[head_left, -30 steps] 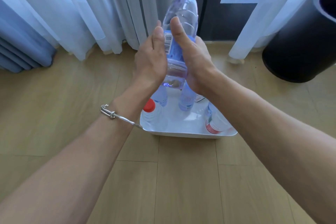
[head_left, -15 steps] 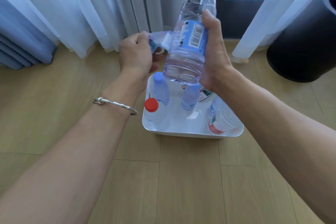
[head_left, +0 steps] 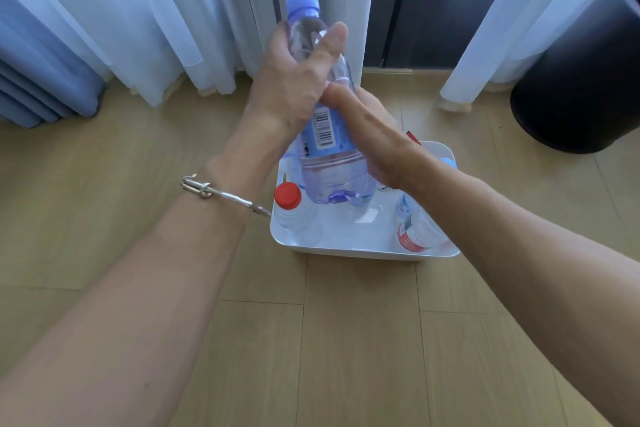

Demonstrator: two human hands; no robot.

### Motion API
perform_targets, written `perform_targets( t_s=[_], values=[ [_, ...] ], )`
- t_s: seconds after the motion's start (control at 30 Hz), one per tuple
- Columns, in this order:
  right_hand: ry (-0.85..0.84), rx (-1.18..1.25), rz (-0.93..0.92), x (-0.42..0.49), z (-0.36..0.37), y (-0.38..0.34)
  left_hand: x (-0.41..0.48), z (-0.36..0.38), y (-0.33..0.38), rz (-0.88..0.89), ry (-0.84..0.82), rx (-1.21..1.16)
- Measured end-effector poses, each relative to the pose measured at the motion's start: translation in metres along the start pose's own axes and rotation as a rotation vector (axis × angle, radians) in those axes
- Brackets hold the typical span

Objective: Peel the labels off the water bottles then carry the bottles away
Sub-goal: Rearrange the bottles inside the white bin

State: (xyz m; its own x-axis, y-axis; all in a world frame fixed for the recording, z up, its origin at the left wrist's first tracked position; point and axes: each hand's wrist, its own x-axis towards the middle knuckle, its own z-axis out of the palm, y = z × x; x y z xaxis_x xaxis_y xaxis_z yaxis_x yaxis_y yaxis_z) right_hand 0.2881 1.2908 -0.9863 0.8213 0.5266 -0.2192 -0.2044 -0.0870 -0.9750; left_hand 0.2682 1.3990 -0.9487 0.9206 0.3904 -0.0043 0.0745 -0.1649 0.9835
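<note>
I hold a clear water bottle (head_left: 332, 166) with a blue cap over the white tub (head_left: 363, 251). Its blue label (head_left: 325, 133) with a barcode still wraps the middle. My left hand (head_left: 294, 80) grips the bottle's upper part, thumb across the shoulder. My right hand (head_left: 370, 135) grips the bottle at the label from the right, thumb pressed on the label's top edge. In the tub stand a red-capped bottle (head_left: 287, 198) at the left and a bottle with a red label (head_left: 415, 232) at the right; others are hidden behind the held bottle.
The tub sits on a wooden floor (head_left: 346, 340). White curtains (head_left: 173, 10) hang behind it, with a dark window frame (head_left: 408, 10) between them. A black round bin (head_left: 581, 90) stands at the right. A blue folded curtain (head_left: 34, 80) is at the far left.
My left hand, which pulled a strip of label off to the left, has come back and now grips the bottle's upper part. The bottle has dropped lower and tilted left.
</note>
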Motion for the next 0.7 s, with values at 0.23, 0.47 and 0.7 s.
perform_targets(
  t_s=[0.23,0.47,0.7],
  values=[
    [0.137,-0.422,-0.214,-0.006,-0.005,0.002,-0.004,-0.009,0.005,-0.004,0.085,0.101],
    [0.131,-0.522,-0.217,-0.009,-0.027,0.005,-0.009,-0.004,0.003,0.04,0.201,0.184],
    [-0.128,-0.865,0.212,-0.015,-0.073,0.001,-0.015,0.0,-0.004,0.017,0.126,0.2]
  ],
)
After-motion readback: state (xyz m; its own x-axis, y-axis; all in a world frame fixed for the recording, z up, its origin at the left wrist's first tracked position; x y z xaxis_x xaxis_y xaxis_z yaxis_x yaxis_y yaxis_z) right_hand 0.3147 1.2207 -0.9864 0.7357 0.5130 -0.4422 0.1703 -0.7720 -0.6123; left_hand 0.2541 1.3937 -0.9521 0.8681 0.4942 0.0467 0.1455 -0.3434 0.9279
